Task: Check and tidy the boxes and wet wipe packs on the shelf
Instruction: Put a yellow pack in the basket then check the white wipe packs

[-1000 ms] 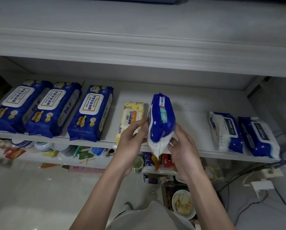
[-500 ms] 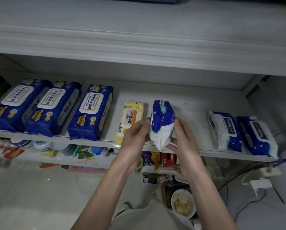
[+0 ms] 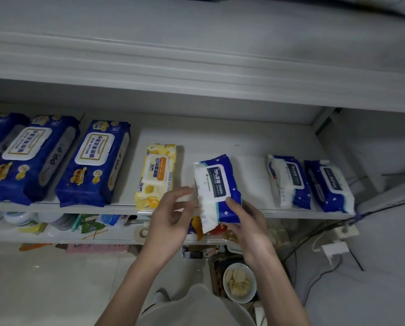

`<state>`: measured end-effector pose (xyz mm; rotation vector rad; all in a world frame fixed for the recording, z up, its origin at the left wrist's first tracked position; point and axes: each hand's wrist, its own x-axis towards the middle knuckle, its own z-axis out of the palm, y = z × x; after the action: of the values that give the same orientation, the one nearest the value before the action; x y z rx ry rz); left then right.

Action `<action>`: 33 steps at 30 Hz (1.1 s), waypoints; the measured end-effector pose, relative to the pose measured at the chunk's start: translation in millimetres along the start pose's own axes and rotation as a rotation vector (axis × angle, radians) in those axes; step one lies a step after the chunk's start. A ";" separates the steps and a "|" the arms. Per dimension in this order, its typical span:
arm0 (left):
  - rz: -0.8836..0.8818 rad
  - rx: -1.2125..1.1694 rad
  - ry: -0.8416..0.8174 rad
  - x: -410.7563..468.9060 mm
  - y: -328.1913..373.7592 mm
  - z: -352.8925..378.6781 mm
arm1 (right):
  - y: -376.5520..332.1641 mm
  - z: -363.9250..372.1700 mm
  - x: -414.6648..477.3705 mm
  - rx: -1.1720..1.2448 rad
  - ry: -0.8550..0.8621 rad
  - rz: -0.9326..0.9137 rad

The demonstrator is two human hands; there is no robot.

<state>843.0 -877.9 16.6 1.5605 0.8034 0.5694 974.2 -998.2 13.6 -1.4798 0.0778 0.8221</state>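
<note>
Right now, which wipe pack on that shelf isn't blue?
The yellow pack, lying flat just left of the blue-and-white pack the right hand holds; every other pack is blue.

One view: head-worn wide-angle camera, facing forward and tilted down at the white shelf [image 3: 220,137]. Close range (straight shelf edges bow toward the frame borders). Frame centre sits on the blue-and-white wet wipe pack [image 3: 216,184]. Left forearm [image 3: 140,278] and right forearm [image 3: 276,290] enter from the bottom edge, with the floor [image 3: 44,278] below.
</note>
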 end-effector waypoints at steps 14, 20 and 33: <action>-0.100 0.210 -0.082 -13.6 -36.5 4.2 | -13.4 -57.5 70.2 0.147 0.103 -0.073; -0.103 0.228 -0.081 -9.9 -36.3 9.1 | -10.9 -53.2 89.4 -0.030 0.114 -0.075; -0.113 0.270 -0.093 -6.8 -35.4 16.8 | -34.0 -87.2 118.5 -0.898 0.582 -0.461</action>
<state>845.2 -892.8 -20.2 1.7601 0.9191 0.3120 1116.5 -1020.1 -31.9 -2.4266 -0.2237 -0.0150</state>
